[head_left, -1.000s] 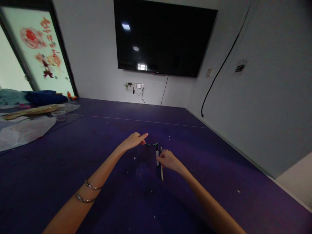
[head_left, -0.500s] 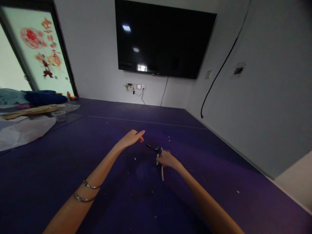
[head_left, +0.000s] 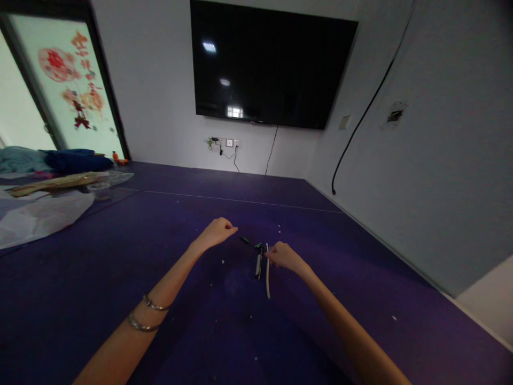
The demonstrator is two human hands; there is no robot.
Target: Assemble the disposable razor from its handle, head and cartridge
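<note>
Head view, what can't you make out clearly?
In the head view:
Left hand: its palm, hidden by its own back.
Right hand: whether its fingers grip the pale stick, too small.
Razor: its blades, too small.
White sheeting: remainder, cut off by the left edge.

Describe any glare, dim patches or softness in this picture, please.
In the head view, the television mirrors bright lights and the door panel glows pale, while the purple surface looks dim; also in the head view, the razor beside the right hand is small and soft, its fine detail hard to read.
</note>
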